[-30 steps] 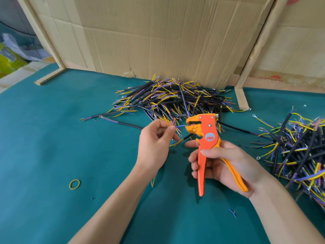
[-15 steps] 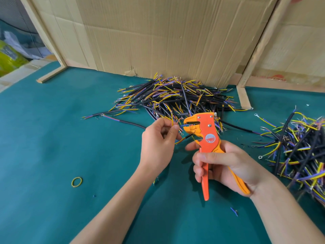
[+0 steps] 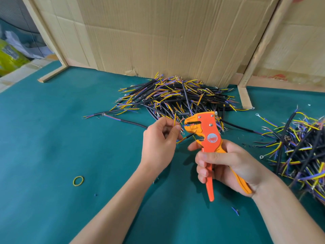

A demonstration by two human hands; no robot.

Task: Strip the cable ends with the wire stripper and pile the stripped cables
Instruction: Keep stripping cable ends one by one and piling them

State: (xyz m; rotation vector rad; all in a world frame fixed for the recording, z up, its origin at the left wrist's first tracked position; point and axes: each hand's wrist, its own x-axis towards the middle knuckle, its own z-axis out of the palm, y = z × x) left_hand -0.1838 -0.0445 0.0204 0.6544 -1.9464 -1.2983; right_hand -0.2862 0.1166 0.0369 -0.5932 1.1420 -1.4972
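The left hand [image 3: 159, 138], pinching a cable [image 3: 182, 139], has brought its blue core into the wire stripper [image 3: 204, 132] mouth. The right hand [image 3: 223, 166] grips the handles unsqueezed; stripping seems imminent.

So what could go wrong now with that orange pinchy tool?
The left hand pinches the thin wire right beside the wire stripper mouth, so a fingertip might get nipped. The wire looks barely inside, so it could slip out unstripped. The right hand grips the handles; a hard squeeze might cut the strands.
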